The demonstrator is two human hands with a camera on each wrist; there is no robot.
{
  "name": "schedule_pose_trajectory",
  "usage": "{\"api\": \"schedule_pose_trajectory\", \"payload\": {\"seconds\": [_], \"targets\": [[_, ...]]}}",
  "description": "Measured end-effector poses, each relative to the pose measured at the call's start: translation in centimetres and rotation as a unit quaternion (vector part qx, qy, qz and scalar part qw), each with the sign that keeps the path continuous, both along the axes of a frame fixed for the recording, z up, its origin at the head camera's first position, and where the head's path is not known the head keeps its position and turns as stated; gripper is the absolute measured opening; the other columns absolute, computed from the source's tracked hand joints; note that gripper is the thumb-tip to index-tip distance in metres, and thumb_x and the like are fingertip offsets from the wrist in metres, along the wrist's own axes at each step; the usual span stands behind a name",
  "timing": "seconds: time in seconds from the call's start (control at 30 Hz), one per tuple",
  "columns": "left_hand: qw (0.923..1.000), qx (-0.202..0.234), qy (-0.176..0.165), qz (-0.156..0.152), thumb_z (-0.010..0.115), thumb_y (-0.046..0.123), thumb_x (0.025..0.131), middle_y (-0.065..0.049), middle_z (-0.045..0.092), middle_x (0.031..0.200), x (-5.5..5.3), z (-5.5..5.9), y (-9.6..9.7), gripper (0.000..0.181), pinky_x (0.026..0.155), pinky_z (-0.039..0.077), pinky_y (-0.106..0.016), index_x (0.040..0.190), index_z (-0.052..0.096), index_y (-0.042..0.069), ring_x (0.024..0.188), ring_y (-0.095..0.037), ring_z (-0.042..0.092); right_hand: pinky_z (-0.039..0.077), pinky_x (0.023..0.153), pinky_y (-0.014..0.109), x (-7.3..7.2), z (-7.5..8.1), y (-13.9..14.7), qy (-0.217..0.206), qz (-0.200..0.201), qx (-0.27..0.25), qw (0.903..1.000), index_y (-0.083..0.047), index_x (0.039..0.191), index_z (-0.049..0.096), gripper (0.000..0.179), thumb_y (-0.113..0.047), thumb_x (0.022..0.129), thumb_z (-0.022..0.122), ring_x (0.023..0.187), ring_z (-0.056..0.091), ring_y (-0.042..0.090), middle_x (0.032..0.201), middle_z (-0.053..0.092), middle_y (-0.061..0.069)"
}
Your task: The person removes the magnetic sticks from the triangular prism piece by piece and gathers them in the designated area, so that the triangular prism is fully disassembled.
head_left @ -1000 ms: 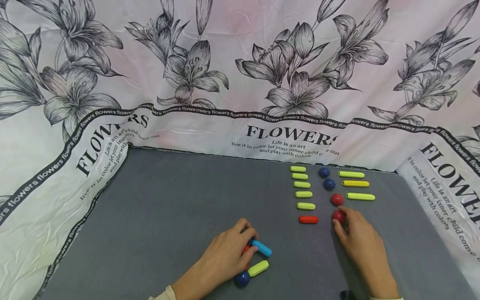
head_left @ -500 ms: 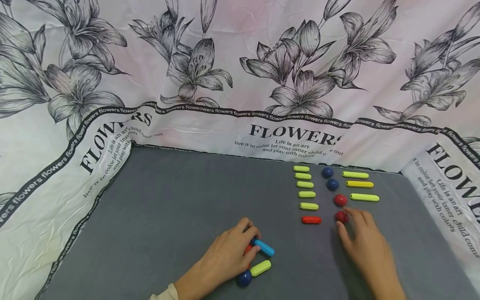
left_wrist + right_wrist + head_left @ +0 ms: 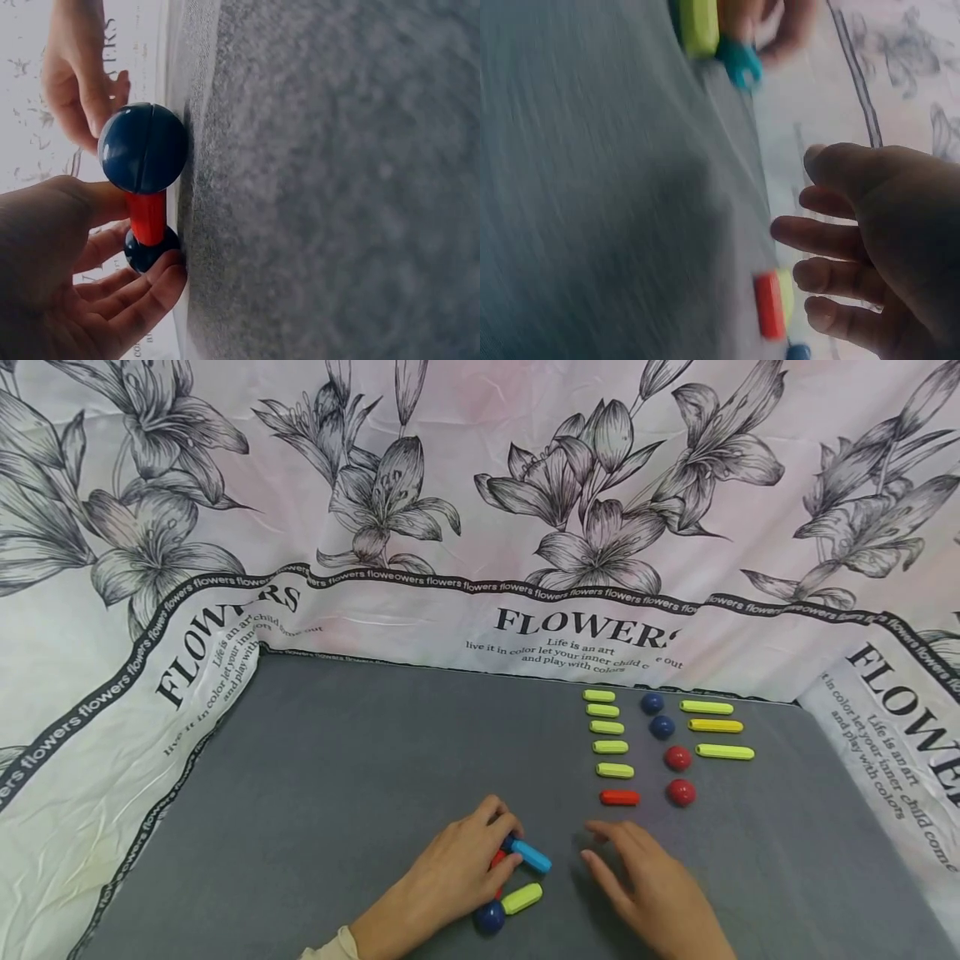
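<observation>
My left hand (image 3: 457, 860) grips a toy build of short rods and balls, low over the grey table. In it a red rod (image 3: 148, 217) runs between a near blue ball (image 3: 142, 148) and a far blue ball (image 3: 142, 253), around which the fingers curl. A light blue rod (image 3: 532, 856) and a yellow-green rod (image 3: 522, 898) reach out from it to the right. My right hand (image 3: 652, 885) holds nothing, its fingers spread and loosely bent, to the right of the build. Part of the build is hidden by the left hand.
At the back right, several short yellow-green rods (image 3: 610, 747) and a red rod (image 3: 619, 797) form a column. Beside them lie two blue balls (image 3: 662, 727), two red balls (image 3: 681, 792) and three longer yellow rods (image 3: 716, 726). A flower-printed cloth (image 3: 390, 618) borders the table.
My right hand has let go of the nearer red ball, which stays on the table, and moved left toward the build. The left hand keeps its grip in about the same place.
</observation>
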State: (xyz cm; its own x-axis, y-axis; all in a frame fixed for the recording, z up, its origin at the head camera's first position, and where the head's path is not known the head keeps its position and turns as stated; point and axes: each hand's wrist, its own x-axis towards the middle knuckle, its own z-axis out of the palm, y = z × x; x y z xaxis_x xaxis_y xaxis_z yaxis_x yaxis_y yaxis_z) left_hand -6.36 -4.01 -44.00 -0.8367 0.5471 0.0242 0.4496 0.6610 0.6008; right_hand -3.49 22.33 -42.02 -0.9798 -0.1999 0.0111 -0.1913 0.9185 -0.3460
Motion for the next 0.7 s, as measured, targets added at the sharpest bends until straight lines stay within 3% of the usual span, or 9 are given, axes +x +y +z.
{"api": "schedule_pose_trajectory", "payload": {"seconds": [0.17,0.37,0.5,0.7], "targets": [[0.9999,0.011,0.004,-0.011,0.072,0.030,0.103,0.006,0.054,0.117,0.1,-0.1,0.2,0.017,0.059,0.045,-0.018,0.117,0.068,0.022,0.069,0.002,0.050,0.059,0.088,0.036,0.9,-1.0,-2.2,-0.009,0.048,-0.031,0.9983,-0.029,0.127,0.070,0.034,-0.045,0.098,0.076,0.102,0.064,0.000,0.114,0.068,-0.016],[0.9995,0.021,-0.008,-0.021,0.071,0.030,0.104,0.006,0.053,0.117,0.1,-0.2,0.2,0.016,0.060,0.045,-0.017,0.117,0.068,0.022,0.070,0.003,0.050,0.059,0.085,0.034,1.2,-1.5,-3.7,0.017,0.095,-0.053,0.9939,-0.027,0.123,0.071,0.028,-0.039,0.099,0.076,0.100,0.065,0.001,0.112,0.069,-0.016],[0.9994,0.020,-0.017,-0.021,0.071,0.031,0.104,0.006,0.054,0.119,0.1,-0.2,0.1,0.019,0.063,0.047,-0.018,0.121,0.067,0.023,0.074,0.003,0.052,0.059,0.083,0.033,1.2,-1.4,-4.2,0.002,0.097,-0.051,0.9940,-0.026,0.123,0.071,0.028,-0.034,0.098,0.078,0.096,0.064,0.000,0.110,0.068,-0.016],[0.9997,0.018,-0.005,-0.013,0.074,0.029,0.102,0.003,0.057,0.121,0.1,-0.2,0.1,0.039,0.067,0.049,-0.019,0.136,0.063,0.013,0.078,0.001,0.054,0.059,0.083,0.031,1.2,-1.2,-4.2,-0.010,0.077,-0.050,0.9958,-0.030,0.121,0.071,0.026,-0.034,0.097,0.079,0.092,0.061,-0.003,0.108,0.067,-0.018]]}}
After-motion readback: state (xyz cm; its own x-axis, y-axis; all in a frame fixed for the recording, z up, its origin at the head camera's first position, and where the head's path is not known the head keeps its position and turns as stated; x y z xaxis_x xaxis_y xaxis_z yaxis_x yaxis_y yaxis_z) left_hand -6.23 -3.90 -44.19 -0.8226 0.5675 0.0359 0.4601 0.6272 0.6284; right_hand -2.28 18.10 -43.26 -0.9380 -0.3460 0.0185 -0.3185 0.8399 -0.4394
